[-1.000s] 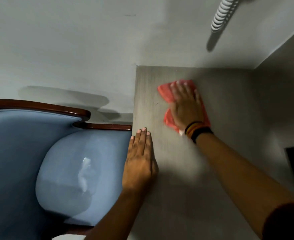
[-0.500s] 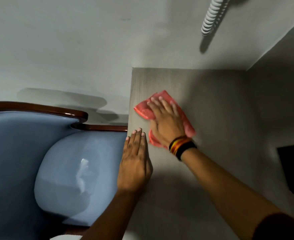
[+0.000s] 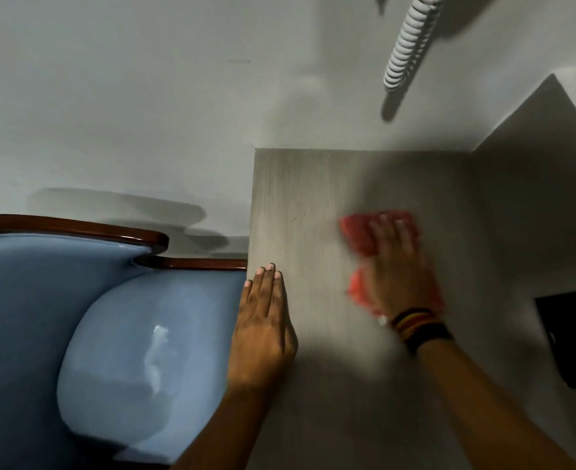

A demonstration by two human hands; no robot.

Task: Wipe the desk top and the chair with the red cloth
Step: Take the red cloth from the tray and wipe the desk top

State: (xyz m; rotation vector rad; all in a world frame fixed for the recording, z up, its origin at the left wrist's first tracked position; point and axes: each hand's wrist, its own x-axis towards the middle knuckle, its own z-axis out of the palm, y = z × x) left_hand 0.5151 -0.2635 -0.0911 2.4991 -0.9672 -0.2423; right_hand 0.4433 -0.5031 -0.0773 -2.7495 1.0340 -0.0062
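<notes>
Chair [image 3: 117, 351]: blue armchair, lower left; apparently not yet wiped.
Left hand [image 3: 263, 330]: flat, fingers straight, resting unmoved on the bench [image 3: 300, 205] left edge.
Red cloth [image 3: 358, 235]: centre-right, swept rightward from the left edge.
Right hand [image 3: 398, 269]: flat, pressing the cloth; blurred, likely mid-stroke.

Open surface [image 3: 310, 198] behind left hand [image 3: 263, 334], up to back wall [image 3: 144, 96]. Chair [image 3: 127, 334] blocks left edge; side wall [image 3: 534, 198] closes right.

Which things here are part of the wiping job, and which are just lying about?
Job: red cloth, desk top, blue chair, right hand pressing the cloth, left hand flat on the desk.
Lying about: coiled cord by the wall, black object at the right edge.
</notes>
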